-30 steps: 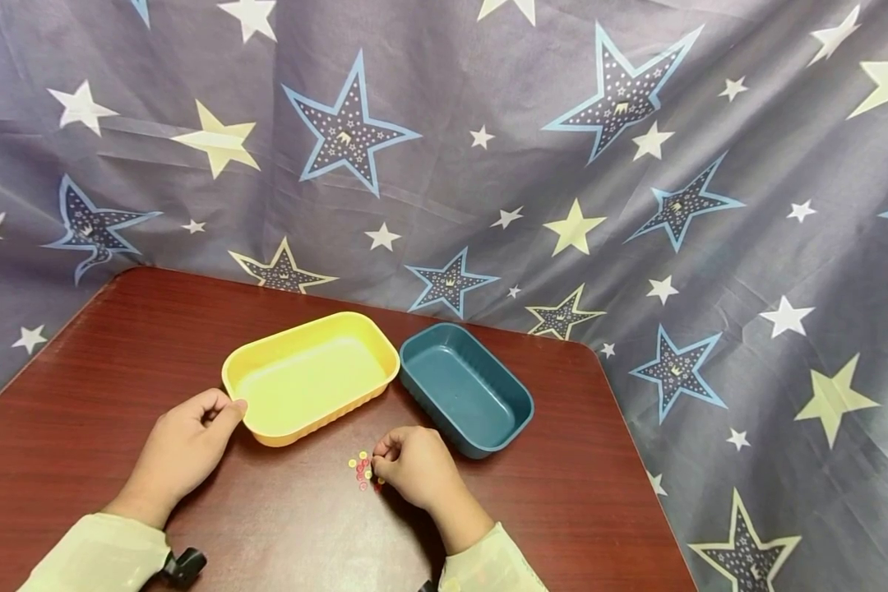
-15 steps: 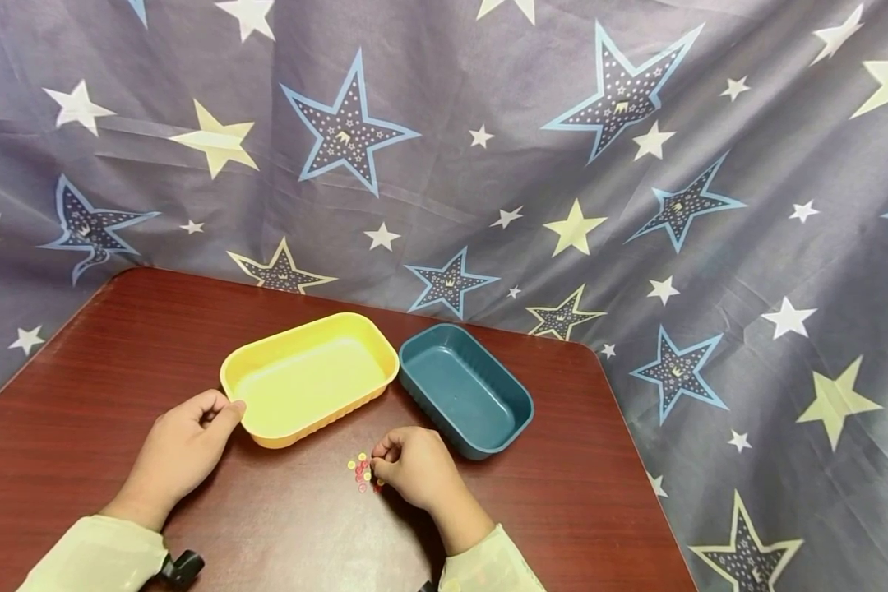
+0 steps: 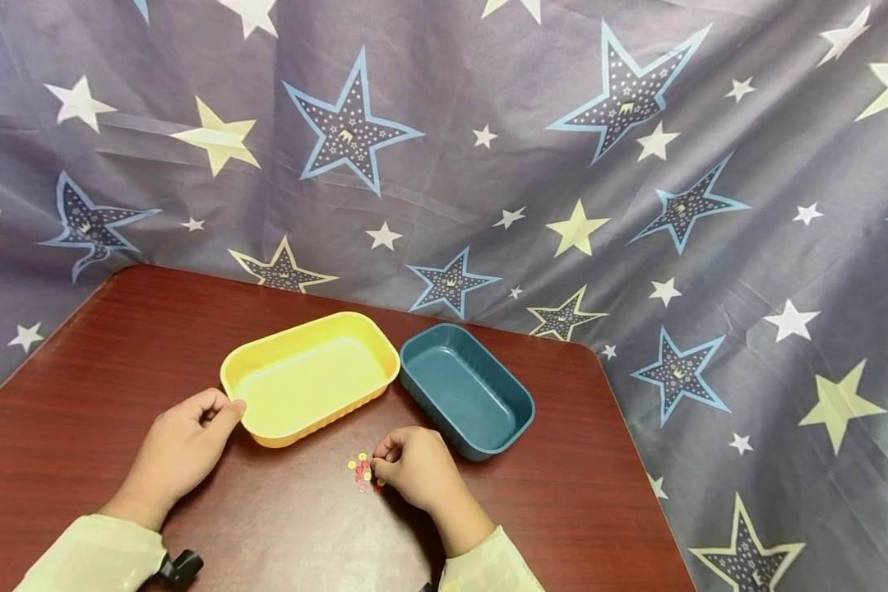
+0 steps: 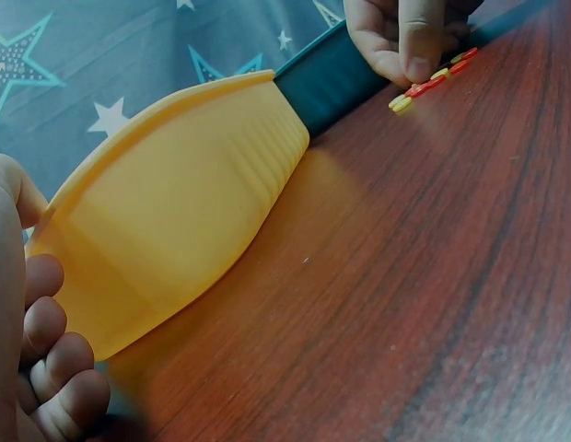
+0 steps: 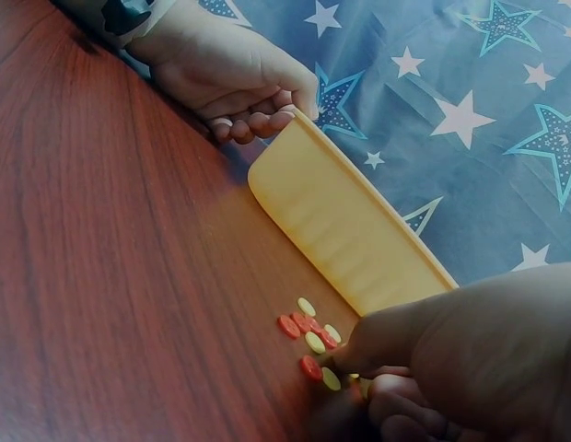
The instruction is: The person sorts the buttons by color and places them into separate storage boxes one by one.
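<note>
My left hand (image 3: 192, 440) pinches the near left corner of a yellow plastic tray (image 3: 370, 390) between thumb and fingers. In the left wrist view the thumb lies over the rim and the other fingers curl below it outside. In front of the tray lies a small cluster of red and yellow buttons (image 3: 362, 466), several in number. My right hand (image 3: 418, 469) is down at the right side of this cluster, thumb and fingers curled together. The right wrist view has buttons (image 5: 310, 343) beside the thumb and small red and yellow bits between thumb and fingers, partly hidden.
A dark teal tray (image 3: 462, 390) stands right of the yellow one, their ends close together, behind the right hand. Both rest on a reddish-brown wooden table (image 3: 281, 526). A grey curtain with stars (image 3: 429, 197) hangs behind the table and along its right side.
</note>
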Available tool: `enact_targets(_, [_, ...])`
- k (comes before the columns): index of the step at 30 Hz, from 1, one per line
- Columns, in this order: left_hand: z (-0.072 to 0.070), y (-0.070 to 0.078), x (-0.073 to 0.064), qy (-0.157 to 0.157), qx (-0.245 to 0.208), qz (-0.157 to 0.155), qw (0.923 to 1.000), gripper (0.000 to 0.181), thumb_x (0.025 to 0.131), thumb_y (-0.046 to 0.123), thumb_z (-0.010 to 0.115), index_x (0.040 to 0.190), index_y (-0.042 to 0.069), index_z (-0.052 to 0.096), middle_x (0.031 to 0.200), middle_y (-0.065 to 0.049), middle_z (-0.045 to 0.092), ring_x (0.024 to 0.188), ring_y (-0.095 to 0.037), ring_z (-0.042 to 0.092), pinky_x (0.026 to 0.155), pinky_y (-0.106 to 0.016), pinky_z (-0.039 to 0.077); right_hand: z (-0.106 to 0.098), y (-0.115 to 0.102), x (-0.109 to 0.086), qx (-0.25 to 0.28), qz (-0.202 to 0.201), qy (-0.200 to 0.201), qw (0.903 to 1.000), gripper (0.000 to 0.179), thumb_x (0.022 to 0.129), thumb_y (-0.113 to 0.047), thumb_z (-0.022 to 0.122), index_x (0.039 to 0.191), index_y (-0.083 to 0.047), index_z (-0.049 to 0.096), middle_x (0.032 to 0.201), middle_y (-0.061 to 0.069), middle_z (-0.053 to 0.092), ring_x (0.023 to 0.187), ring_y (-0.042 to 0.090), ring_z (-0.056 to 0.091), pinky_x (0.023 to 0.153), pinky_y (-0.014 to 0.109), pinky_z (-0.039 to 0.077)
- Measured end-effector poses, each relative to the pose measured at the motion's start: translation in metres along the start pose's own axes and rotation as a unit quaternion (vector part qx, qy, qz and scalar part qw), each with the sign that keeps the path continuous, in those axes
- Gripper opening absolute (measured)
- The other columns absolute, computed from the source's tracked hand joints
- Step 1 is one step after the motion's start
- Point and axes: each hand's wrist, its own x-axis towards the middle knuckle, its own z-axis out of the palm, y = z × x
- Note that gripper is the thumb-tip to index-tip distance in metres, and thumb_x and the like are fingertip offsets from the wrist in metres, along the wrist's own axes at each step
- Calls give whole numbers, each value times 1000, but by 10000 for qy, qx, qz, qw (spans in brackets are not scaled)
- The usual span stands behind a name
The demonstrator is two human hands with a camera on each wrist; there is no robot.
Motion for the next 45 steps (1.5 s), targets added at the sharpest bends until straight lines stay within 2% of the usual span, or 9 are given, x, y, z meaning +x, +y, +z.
enact_targets(11, [-1,-2,-1,39,-16,-6,10000,30,86,58,48,77,30,52,57,0,43,53,-15,41,49,-29,30,-2,1,1,-196,-74,-120,9997,16,73,-33,76,67,-30,61,57,-21,54,53,-5,50,51,19,40])
enact_targets(19, [0,-1,-2,32,-15,6,10000,30,86,59,47,76,31,52,56,1,42,52,-15,40,49,-29,30,-3,-2,2,-452,27,-397,9982,19,75,-33,73,64,-30,57,55,-20,52,52,-1,49,52,20,39])
enact_targets(26, [0,-1,-1,63,-31,70,10000,31,86,58,48,77,29,53,56,1,42,52,-15,40,48,-29,30,-1,-3,2,-316,82,-292,9990,19,73,-30,74,63,-29,58,54,-20,52,51,0,49,50,21,40])
enact_targets(33, [0,-1,0,-9,-21,2,10000,32,86,59,47,77,29,53,57,0,42,52,-15,40,48,-29,29,-1,-1,3,-110,71,-296,9995,14,74,-28,75,73,-26,61,58,-20,55,53,-3,51,54,20,41])
enact_targets(37, [0,-2,0,-13,-24,7,10000,32,86,59,47,77,29,53,57,0,43,52,-15,40,48,-29,30,-2,-1,2,-305,22,-391,9988,16,75,-31,74,67,-29,60,57,-21,54,54,-3,50,53,20,40])
enact_targets(45, [0,-2,1,-8,-11,24,10000,32,86,59,47,78,29,53,57,0,43,52,-15,41,49,-29,29,-2,-6,3,-983,-336,-571,9929,18,79,-29,70,69,-26,56,60,-18,49,59,-2,47,57,18,38])
